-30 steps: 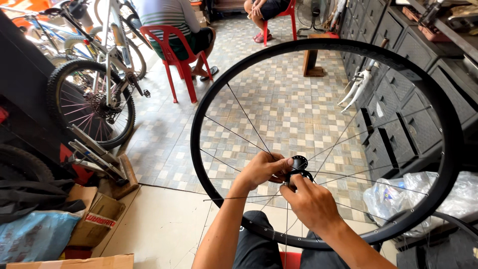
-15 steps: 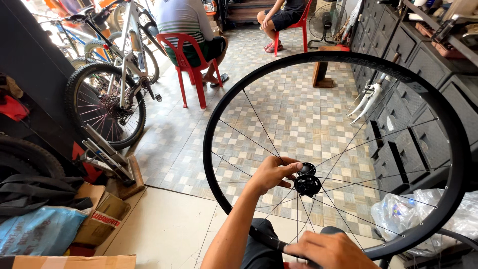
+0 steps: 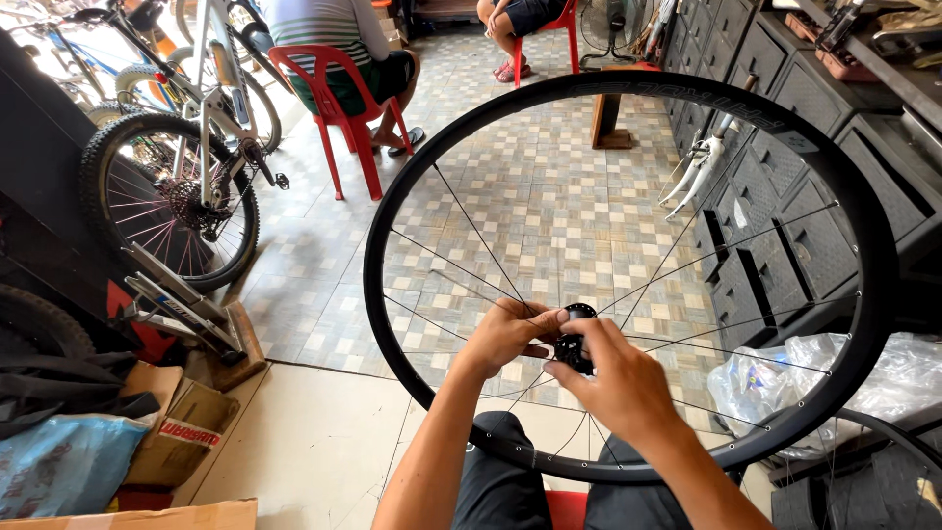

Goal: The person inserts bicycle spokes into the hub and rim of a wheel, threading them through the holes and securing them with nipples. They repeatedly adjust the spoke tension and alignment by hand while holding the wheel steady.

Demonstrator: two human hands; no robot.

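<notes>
A black bicycle rim (image 3: 863,226) with thin spokes stands upright on my lap, filling the middle of the view. Its black hub (image 3: 572,349) sits at the centre. My left hand (image 3: 508,337) pinches the hub from the left, thumb and fingers closed on it. My right hand (image 3: 613,383) covers the hub from the right and front, fingers curled on it. Several spokes (image 3: 461,267) fan out from the hub to the rim.
A bicycle (image 3: 186,186) is parked at the left beside cardboard boxes (image 3: 172,432) and a blue bag. A seated person fills a red plastic chair (image 3: 329,108) ahead; another sits further back. Dark drawer cabinets (image 3: 785,236) line the right. A clear plastic bag (image 3: 883,383) lies at lower right.
My right hand has come up from my lap and closed on the hub. The left hand stayed at the hub. The view shifted slightly left.
</notes>
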